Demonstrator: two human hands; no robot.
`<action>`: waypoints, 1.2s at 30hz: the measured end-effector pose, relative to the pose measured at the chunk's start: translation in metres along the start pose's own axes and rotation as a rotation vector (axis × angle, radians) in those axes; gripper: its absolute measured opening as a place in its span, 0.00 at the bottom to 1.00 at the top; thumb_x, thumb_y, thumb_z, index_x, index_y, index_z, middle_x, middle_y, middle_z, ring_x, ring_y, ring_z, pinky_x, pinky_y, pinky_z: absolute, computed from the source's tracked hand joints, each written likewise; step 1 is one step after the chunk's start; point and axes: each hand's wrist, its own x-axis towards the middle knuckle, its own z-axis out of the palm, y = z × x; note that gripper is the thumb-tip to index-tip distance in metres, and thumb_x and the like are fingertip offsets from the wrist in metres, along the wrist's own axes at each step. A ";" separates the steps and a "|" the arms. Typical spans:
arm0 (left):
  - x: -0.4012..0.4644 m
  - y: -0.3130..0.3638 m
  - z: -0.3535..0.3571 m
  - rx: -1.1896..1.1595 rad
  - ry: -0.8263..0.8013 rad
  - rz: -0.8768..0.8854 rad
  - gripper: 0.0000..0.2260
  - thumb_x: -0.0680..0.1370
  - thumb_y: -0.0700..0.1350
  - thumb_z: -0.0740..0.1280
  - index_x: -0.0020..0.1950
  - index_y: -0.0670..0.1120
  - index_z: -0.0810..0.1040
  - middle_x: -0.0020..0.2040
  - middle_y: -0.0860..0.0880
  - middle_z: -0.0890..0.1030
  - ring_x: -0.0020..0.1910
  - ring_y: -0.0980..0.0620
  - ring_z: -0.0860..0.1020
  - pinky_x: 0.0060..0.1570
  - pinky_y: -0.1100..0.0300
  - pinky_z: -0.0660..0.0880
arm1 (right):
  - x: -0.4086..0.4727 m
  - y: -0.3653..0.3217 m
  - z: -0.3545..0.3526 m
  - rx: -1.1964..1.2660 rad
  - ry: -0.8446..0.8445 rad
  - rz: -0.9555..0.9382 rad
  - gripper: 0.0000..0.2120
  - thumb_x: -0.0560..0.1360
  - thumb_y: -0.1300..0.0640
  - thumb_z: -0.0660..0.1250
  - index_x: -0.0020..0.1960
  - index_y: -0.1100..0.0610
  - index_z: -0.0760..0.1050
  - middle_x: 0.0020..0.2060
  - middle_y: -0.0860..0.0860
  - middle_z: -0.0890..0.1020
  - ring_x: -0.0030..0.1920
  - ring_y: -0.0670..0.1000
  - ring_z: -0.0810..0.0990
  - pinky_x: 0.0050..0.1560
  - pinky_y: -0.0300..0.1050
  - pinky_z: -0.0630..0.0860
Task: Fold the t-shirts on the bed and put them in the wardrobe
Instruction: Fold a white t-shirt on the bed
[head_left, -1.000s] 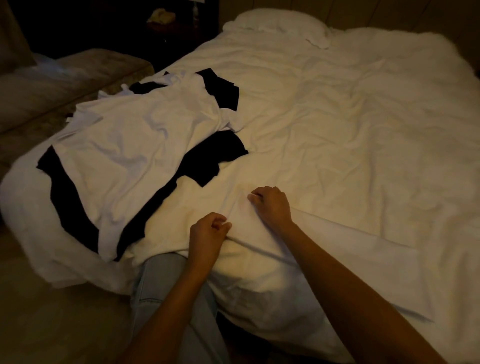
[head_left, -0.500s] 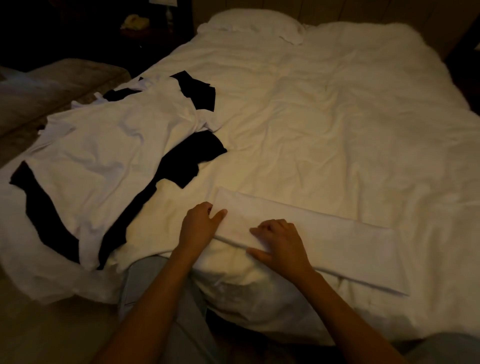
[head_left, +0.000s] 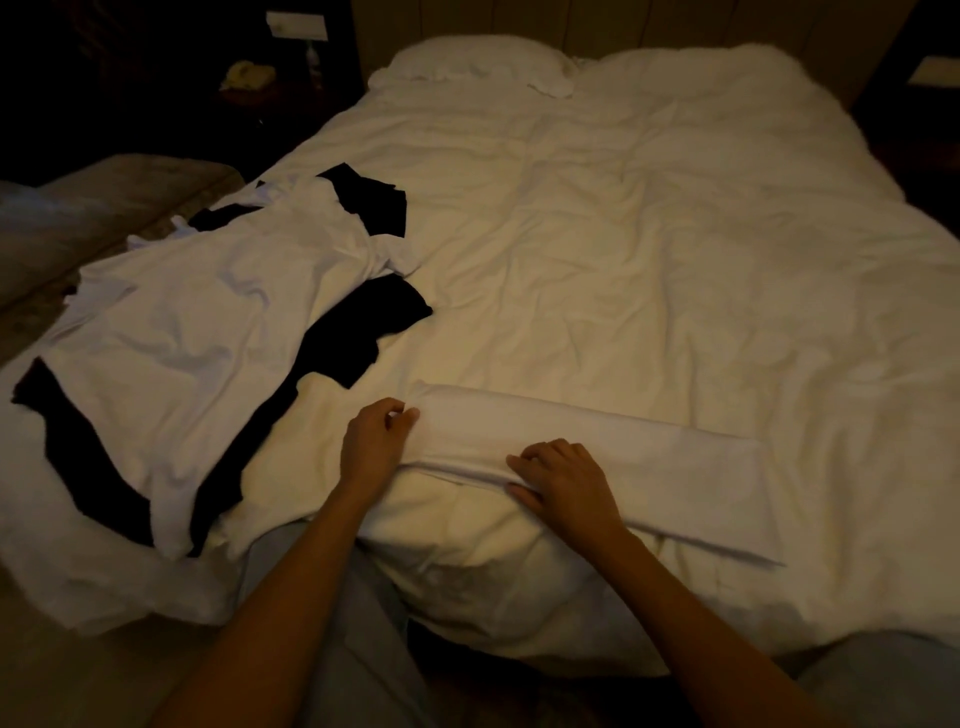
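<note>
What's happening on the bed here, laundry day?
A person is folding t-shirts at the edge of the bed. One white t-shirt, already folded into a long narrow strip, lies in front of them. The left hand pinches its left end, and the right hand lies on its near edge, fingers bent. To the left, a loose pile of white and black t-shirts waits unfolded. A pillow sits at the head of the bed. No wardrobe is in view.

Head-worn view, down over bed
</note>
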 end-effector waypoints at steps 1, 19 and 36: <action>-0.002 -0.001 -0.001 0.027 -0.014 -0.006 0.15 0.79 0.53 0.67 0.56 0.43 0.80 0.51 0.44 0.82 0.50 0.44 0.79 0.44 0.60 0.67 | -0.008 0.006 -0.004 -0.008 0.002 0.012 0.19 0.76 0.42 0.61 0.53 0.53 0.83 0.46 0.51 0.83 0.43 0.54 0.81 0.43 0.46 0.76; -0.028 0.006 0.019 0.474 0.174 0.176 0.20 0.80 0.50 0.65 0.69 0.42 0.71 0.59 0.36 0.77 0.55 0.35 0.75 0.50 0.44 0.72 | -0.111 0.122 -0.071 -0.090 0.039 0.323 0.32 0.79 0.33 0.51 0.52 0.54 0.85 0.53 0.51 0.85 0.51 0.55 0.82 0.56 0.45 0.69; -0.059 0.070 0.090 0.710 -0.308 0.429 0.40 0.72 0.68 0.32 0.81 0.53 0.49 0.81 0.46 0.51 0.80 0.47 0.48 0.77 0.47 0.43 | -0.091 0.120 -0.083 0.004 0.036 1.170 0.15 0.80 0.47 0.61 0.51 0.58 0.79 0.46 0.57 0.83 0.46 0.58 0.80 0.53 0.52 0.71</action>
